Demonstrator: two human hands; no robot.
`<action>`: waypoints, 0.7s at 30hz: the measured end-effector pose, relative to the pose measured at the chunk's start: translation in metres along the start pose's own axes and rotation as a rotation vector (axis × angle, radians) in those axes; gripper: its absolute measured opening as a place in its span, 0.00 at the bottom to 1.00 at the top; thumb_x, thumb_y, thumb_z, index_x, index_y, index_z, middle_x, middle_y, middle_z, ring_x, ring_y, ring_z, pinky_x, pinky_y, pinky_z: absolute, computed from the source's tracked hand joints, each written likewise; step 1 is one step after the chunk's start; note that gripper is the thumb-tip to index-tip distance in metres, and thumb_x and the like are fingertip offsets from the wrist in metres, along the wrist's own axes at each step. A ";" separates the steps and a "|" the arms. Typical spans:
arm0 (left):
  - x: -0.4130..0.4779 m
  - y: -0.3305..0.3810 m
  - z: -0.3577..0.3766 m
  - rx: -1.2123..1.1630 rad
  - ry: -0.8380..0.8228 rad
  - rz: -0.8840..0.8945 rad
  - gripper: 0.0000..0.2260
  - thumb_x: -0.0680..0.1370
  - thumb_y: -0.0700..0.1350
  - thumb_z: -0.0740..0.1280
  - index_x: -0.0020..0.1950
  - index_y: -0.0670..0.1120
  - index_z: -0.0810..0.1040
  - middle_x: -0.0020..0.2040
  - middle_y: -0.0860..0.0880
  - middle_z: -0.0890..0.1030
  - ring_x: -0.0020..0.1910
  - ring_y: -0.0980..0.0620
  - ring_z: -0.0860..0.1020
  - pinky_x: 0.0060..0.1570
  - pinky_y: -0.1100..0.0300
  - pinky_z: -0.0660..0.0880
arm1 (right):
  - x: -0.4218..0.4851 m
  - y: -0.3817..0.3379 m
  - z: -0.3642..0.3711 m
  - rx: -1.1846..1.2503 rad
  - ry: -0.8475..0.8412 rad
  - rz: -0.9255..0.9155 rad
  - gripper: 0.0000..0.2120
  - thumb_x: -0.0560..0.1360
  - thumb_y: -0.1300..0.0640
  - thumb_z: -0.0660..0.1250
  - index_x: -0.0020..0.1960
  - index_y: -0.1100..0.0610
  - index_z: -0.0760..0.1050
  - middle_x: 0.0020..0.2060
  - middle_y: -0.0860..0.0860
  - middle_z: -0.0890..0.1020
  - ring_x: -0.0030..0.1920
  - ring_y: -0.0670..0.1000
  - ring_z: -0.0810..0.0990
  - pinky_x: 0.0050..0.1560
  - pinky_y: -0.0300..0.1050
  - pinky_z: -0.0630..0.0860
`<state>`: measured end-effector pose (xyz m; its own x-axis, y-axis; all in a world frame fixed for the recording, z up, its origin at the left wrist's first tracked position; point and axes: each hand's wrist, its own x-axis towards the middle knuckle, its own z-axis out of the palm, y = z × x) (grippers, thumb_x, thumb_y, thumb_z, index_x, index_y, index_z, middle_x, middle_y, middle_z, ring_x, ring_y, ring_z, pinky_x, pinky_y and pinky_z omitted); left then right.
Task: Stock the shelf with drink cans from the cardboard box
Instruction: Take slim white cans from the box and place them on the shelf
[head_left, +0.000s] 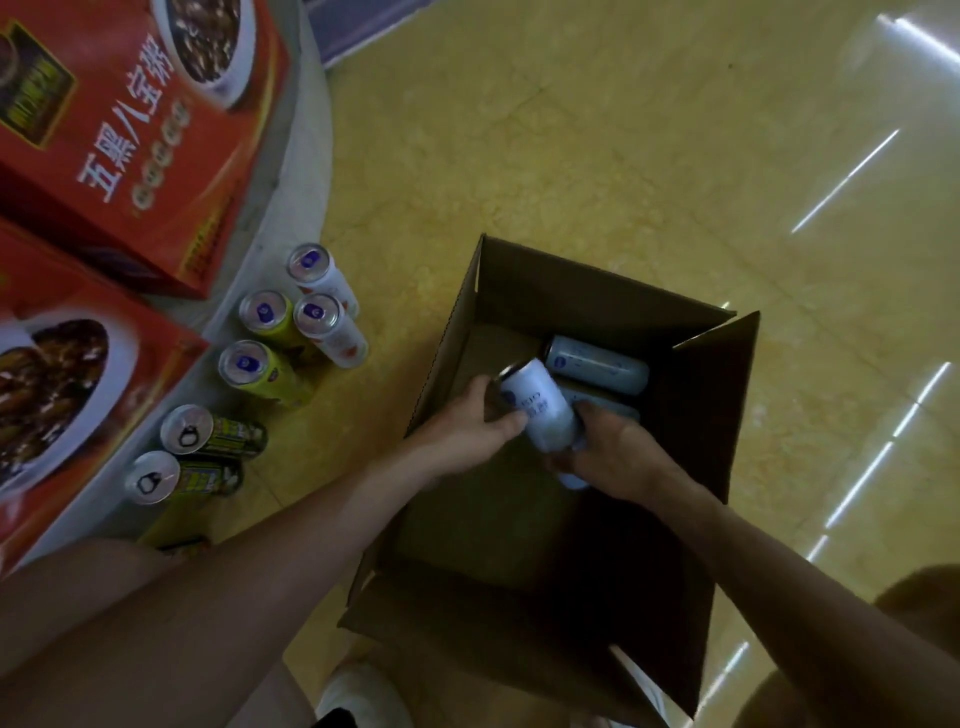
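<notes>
An open cardboard box (696, 415) stands on the floor. Above its inside, my left hand (467, 428) grips a white drink can (543, 408), which is tilted with its top toward the upper left. My right hand (621, 449) is beside it, fingers curled round a second white can (572, 480); only that can's lower end shows under the hand. Another white can (600, 364) lies on its side at the box's far end. A further can (610, 406) is partly hidden behind my hands.
Several cans stand on the yellow floor left of the box: white ones (324, 325), yellow-green ones (260, 371) and dark green ones (210, 434). Behind them, red food cartons (130, 130) sit on a round white display base (306, 156). A white shoe (358, 696) is at the bottom.
</notes>
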<state>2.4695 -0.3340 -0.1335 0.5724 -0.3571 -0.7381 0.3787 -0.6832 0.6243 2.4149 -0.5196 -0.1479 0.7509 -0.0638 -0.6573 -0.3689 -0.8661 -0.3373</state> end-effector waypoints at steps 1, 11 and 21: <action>-0.001 0.005 -0.001 -0.050 0.006 0.039 0.33 0.79 0.60 0.68 0.80 0.55 0.58 0.71 0.50 0.74 0.69 0.48 0.74 0.69 0.49 0.70 | -0.005 -0.004 -0.009 0.090 0.007 -0.002 0.29 0.74 0.48 0.73 0.70 0.55 0.68 0.60 0.53 0.79 0.53 0.50 0.80 0.53 0.47 0.78; -0.005 0.043 -0.006 -0.494 0.094 0.354 0.22 0.73 0.52 0.77 0.65 0.49 0.77 0.58 0.50 0.84 0.56 0.52 0.84 0.58 0.51 0.81 | -0.046 -0.029 -0.058 0.581 0.003 -0.064 0.22 0.75 0.47 0.72 0.66 0.49 0.71 0.56 0.48 0.81 0.53 0.47 0.83 0.54 0.47 0.82; -0.025 0.048 -0.013 -0.595 0.281 0.320 0.34 0.63 0.58 0.78 0.65 0.49 0.74 0.56 0.50 0.84 0.51 0.52 0.85 0.52 0.48 0.83 | -0.050 -0.057 -0.040 0.803 -0.030 -0.123 0.19 0.73 0.48 0.74 0.61 0.50 0.75 0.51 0.48 0.85 0.48 0.46 0.86 0.53 0.49 0.84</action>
<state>2.4830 -0.3498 -0.0823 0.8559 -0.2500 -0.4527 0.4469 -0.0827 0.8907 2.4203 -0.4870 -0.0688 0.8011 0.0317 -0.5977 -0.5734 -0.2458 -0.7815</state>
